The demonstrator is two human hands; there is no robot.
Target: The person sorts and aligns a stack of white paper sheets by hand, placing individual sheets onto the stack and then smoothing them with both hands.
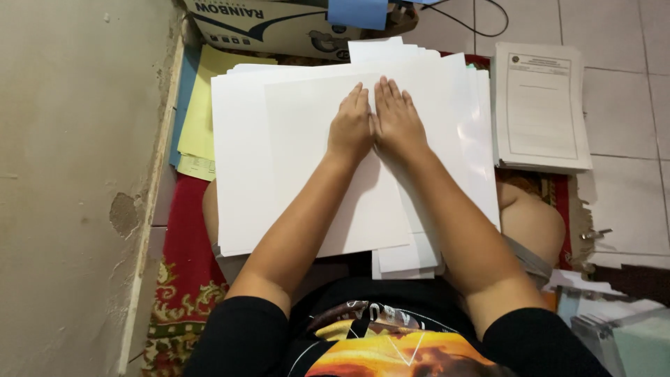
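Both sets of fingers lie flat and straight, pressed palm-down with nothing gripped: the left hand (351,124) and the right hand (398,120) sit side by side, their inner edges touching, fingertips aimed away from the body toward the top of the view. They rest on the top white sheet (314,167), a plain, unmarked rectangle whose long axis runs from the person's lap outward, tilted slightly so its far edge leans to the right. It lies on a loose stack of white paper (241,174) spread over the person's knees, the lower sheets fanned out unevenly past its edges on every side. Yellow sheets (197,119) and a blue one peek out from under the stack at the left, near the wall. To the right, on the tiled floor, sits a separate pile of printed forms (539,105). Beyond the stack stands a cardboard box (265,28), and a red patterned rug (183,279) shows beneath.
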